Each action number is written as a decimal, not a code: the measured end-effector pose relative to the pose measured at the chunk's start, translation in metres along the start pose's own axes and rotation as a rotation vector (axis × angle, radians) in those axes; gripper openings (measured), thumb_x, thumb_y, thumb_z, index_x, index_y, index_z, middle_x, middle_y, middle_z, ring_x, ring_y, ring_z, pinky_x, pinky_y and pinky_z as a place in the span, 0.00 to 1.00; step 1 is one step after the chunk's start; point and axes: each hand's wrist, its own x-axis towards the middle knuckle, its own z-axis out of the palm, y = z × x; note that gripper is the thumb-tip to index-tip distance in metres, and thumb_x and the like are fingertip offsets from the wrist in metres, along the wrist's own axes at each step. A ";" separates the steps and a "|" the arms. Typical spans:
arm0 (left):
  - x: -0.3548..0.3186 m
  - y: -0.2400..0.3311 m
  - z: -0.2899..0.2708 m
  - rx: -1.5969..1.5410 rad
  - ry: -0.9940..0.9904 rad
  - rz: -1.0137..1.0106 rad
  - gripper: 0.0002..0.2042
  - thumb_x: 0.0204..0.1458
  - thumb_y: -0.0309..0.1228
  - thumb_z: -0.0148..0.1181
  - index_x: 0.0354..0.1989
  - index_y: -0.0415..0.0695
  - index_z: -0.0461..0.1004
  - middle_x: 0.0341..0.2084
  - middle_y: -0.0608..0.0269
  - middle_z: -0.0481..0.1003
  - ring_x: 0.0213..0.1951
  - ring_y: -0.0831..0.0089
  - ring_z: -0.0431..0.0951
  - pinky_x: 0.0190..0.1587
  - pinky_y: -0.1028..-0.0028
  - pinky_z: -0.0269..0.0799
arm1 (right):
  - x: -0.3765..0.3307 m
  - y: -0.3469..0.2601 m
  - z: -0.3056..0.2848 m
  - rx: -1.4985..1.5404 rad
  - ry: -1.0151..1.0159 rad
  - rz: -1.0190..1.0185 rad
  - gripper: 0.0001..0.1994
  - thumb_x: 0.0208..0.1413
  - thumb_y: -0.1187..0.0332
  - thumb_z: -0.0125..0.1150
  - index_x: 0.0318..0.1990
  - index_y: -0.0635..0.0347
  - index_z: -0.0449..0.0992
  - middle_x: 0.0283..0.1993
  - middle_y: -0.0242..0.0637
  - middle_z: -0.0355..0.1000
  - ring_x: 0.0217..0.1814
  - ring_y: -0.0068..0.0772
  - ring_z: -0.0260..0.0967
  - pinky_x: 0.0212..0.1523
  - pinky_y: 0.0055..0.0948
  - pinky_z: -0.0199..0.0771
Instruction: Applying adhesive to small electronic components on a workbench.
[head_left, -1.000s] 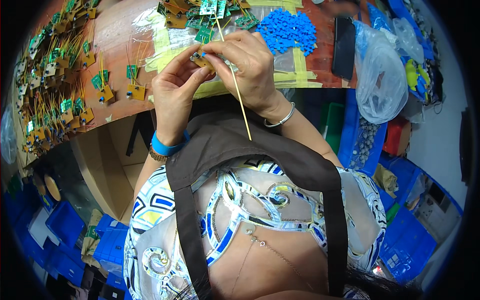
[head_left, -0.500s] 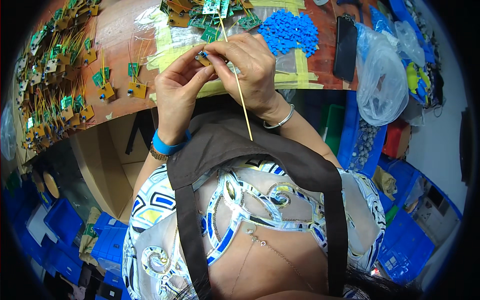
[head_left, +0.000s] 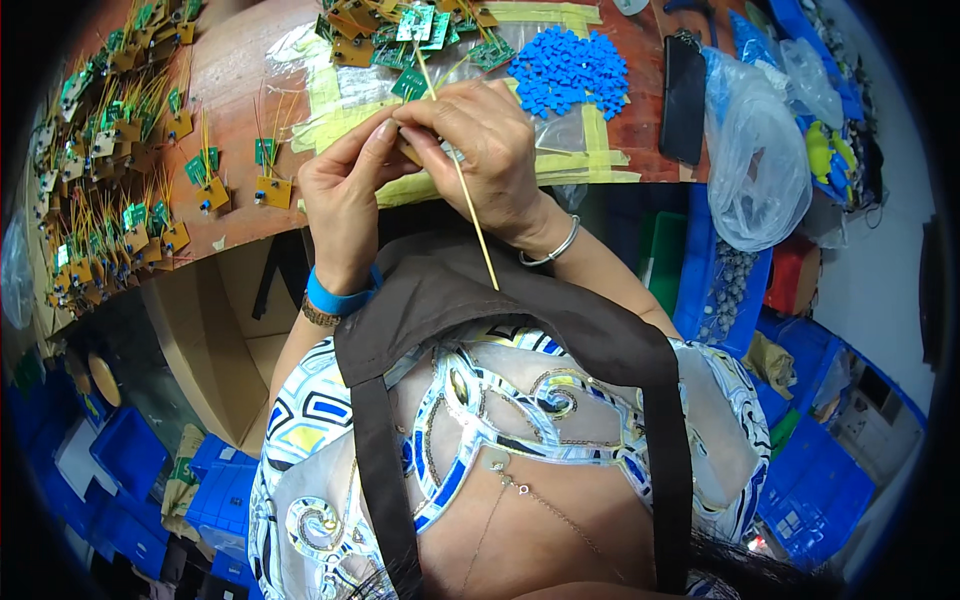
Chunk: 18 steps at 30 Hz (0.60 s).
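Circuit-board piece (head_left: pixel 412 152) and its yellow wire strands (head_left: pixel 470 215) sit pinched between your two hands, held up just over the near edge of the workbench (head_left: pixel 240 70). That reddish-brown workbench is the biggest thing before you, and it bends along the top of the view. Across its middle lies a clear plastic sheet (head_left: pixel 560 130) fixed down with yellow tape. To your right a crumpled clear plastic bag (head_left: pixel 760 170) rests at the bench end, above blue bins (head_left: pixel 815 490). Down the left side of the bench runs a long spread of finished small boards with yellow leads (head_left: pixel 110 190), green and tan, lying close together. A heap of small blue plastic parts (head_left: pixel 570 70) lies on the sheet, just beyond your right hand, and a dark flat phone-like slab (head_left: pixel 684 100) lies beside it. Your right hand (head_left: pixel 490 160), with a silver bangle at the wrist, closes thumb and fingers tightly on the strands, which slant down toward your chest. Your left hand (head_left: pixel 345 195), a blue band on its wrist, nips the small board with fingertips touching those of the right. The board itself is mostly hidden by your fingers.
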 end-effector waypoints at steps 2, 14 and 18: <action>-0.001 0.002 -0.001 0.014 0.027 0.016 0.11 0.59 0.25 0.55 0.48 0.34 0.76 0.33 0.59 0.78 0.34 0.75 0.79 0.38 0.75 0.80 | 0.000 -0.001 0.003 0.030 0.005 0.012 0.10 0.40 0.77 0.69 0.33 0.59 0.79 0.29 0.34 0.76 0.33 0.34 0.73 0.34 0.31 0.67; -0.010 0.028 -0.125 0.800 0.453 0.308 0.11 0.59 0.28 0.57 0.49 0.42 0.78 0.27 0.67 0.76 0.25 0.84 0.71 0.26 0.85 0.65 | 0.001 0.076 -0.016 -0.371 -0.091 0.191 0.16 0.42 0.68 0.71 0.38 0.61 0.73 0.33 0.40 0.74 0.35 0.44 0.71 0.40 0.36 0.66; -0.007 0.031 -0.121 1.231 0.519 0.465 0.11 0.57 0.26 0.58 0.48 0.41 0.78 0.33 0.64 0.76 0.28 0.83 0.72 0.27 0.84 0.65 | 0.003 0.083 -0.016 -0.442 -0.017 0.134 0.11 0.45 0.72 0.69 0.34 0.63 0.74 0.28 0.39 0.74 0.31 0.37 0.73 0.36 0.31 0.68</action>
